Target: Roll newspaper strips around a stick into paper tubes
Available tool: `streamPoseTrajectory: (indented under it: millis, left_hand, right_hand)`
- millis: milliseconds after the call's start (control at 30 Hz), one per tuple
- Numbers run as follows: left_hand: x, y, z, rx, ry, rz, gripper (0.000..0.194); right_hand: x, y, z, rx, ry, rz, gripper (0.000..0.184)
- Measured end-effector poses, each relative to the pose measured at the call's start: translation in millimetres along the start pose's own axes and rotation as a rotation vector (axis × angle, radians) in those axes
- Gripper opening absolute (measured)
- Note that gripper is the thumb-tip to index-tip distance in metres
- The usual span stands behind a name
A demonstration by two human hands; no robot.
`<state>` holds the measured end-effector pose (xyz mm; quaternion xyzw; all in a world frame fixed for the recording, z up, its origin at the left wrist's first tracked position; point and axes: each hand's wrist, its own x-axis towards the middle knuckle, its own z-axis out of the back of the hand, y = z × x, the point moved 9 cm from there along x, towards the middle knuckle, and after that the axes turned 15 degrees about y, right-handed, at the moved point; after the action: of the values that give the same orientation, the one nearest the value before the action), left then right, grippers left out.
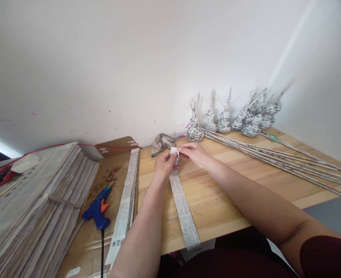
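A long newspaper strip (184, 210) runs from my hands toward me across the wooden table, its near end hanging past the edge. My left hand (166, 165) pinches the far end of this strip, which looks folded over, with the thumb on top. At the upper right corner of the folded end, the fingers of my right hand (194, 153) are closed on the paper. Some of the fingertips are hidden behind the strip. Just beyond my hands lies a crumpled grey cloth (161, 143).
A stack of newspaper strips (126, 197) lies on cardboard (96, 239), beside a blue glue gun (97, 210) and a large newspaper pile (54, 204). Several rolled paper sticks (263, 154) cross the table's right side. Woven paper gourd shapes (195, 133) stand along the wall.
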<state>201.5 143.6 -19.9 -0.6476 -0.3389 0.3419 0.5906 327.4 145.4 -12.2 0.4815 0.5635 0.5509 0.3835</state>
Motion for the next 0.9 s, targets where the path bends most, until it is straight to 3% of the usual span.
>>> streamPoseTrajectory:
  millis: [900]
  left_hand:
    - [-2, 2, -11.5, 0.023, 0.036, 0.055, 0.025]
  right_hand:
    - [0, -7, 9, -0.022, -0.1, -0.029, 0.034]
